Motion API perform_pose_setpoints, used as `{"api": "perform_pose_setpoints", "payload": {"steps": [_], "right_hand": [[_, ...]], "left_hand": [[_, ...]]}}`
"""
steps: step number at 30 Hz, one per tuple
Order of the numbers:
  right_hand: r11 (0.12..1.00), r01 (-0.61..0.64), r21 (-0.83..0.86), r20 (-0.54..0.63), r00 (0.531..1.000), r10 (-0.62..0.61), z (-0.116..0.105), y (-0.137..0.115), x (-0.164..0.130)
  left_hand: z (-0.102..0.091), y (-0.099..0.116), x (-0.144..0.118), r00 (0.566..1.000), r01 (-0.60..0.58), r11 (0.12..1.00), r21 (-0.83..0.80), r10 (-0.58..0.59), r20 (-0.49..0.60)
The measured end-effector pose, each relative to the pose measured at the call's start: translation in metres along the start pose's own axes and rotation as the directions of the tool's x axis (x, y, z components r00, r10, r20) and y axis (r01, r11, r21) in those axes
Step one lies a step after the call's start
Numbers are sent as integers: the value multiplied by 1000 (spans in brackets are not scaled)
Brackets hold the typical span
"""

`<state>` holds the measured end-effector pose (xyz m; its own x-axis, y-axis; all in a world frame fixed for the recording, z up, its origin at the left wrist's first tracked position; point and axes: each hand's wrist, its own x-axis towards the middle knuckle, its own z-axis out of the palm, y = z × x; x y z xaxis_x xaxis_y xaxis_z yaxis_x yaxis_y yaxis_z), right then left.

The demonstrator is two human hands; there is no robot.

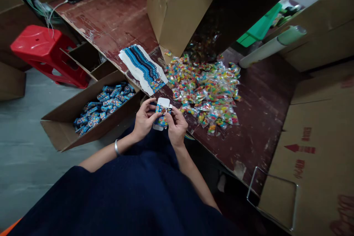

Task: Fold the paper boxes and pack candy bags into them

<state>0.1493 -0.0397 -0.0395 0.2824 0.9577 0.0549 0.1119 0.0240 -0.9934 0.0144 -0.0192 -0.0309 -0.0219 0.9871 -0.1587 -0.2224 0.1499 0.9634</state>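
Between both hands is a small blue printed candy box (163,114), its white end flaps sticking out at top and bottom. My left hand (144,120) grips its left side, thumb across the front. On the right side, my right hand (177,125) pinches the same box with thumb and fingers. Just beyond them, a fanned stack of flat blue-and-white cartons (143,68) lies along the table edge. To its right spreads a heap of clear bags of colourful candy (206,90). A long cardboard box (66,127) at the left holds several filled blue boxes (103,107).
The worn dark-red table (260,125) runs diagonally ahead. A big carton (177,7) lies open on it behind the candy. At the left stands a red plastic stool (38,46). A wire frame (272,199) and printed cartons (315,147) are at the right.
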Motion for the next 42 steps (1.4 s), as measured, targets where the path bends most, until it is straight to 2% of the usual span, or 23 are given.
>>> {"api": "perform_pose_setpoints", "payload": {"steps": [4, 10, 12, 17, 20, 24, 30, 32, 36, 39, 42], "right_hand": [[994, 84, -76, 15, 996, -83, -4, 6, 2], [973, 171, -155, 3, 985, -173, -10, 10, 2], [977, 164, -138, 29, 986, -161, -8, 11, 2], [997, 64, 52, -23, 998, -62, -1, 8, 3], [995, 25, 99, 66, 997, -32, -6, 2, 10], [994, -94, 58, 226, 971, 79, -21, -5, 23], [993, -110, -36, 260, 959, 116, -32, -5, 36], [996, -67, -56, 262, 962, 80, -31, -7, 36], [979, 141, -150, 238, 966, -103, -28, -16, 25], [941, 271, -203, 277, 938, -211, -32, -16, 14], [931, 303, -202, 336, 915, -225, -36, -7, 4]], "left_hand": [[-6, 3, -1, 986, 44, 999, 5, -44, 158], [-19, -1, 4, 916, 127, 989, 73, -145, 373], [-20, -3, 4, 910, 137, 988, 73, -155, 384], [-18, -4, 2, 947, 144, 989, -18, -133, 292], [-18, 0, 3, 935, 145, 989, 35, -149, 321], [-22, 7, 6, 926, 41, 989, 143, -91, 366], [-22, 13, 7, 899, 33, 984, 175, -106, 426], [-21, 14, 6, 897, 54, 985, 161, -119, 427], [-20, 13, 5, 905, 83, 990, 115, -123, 407], [-21, 9, 2, 906, 104, 990, 91, -132, 403], [-23, 4, -2, 889, 154, 983, 98, -181, 421]]}}
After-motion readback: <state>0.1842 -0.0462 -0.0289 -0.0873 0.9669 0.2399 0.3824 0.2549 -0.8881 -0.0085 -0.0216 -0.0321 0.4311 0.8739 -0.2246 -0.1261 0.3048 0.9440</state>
